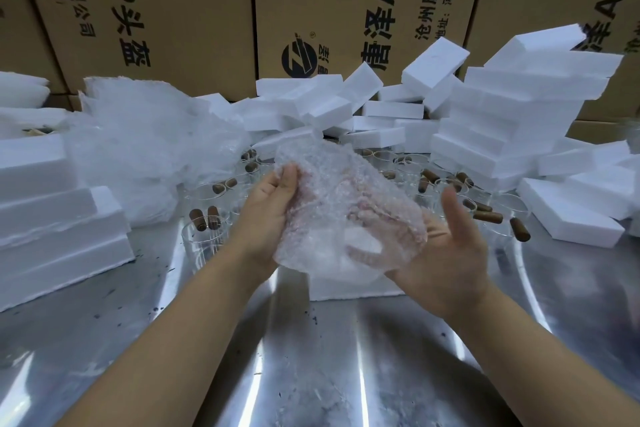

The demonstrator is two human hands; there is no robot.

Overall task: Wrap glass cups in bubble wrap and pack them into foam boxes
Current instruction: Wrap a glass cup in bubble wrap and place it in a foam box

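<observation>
Okay, left hand (273, 198): gripping the bubble wrap (346, 204) edge to hold it spread.
Right hand (446, 246): flat, palm up beneath it, cradling.
Glass cups (207, 236): standing behind the foam box (346, 288); wrap hovers above it.
</observation>
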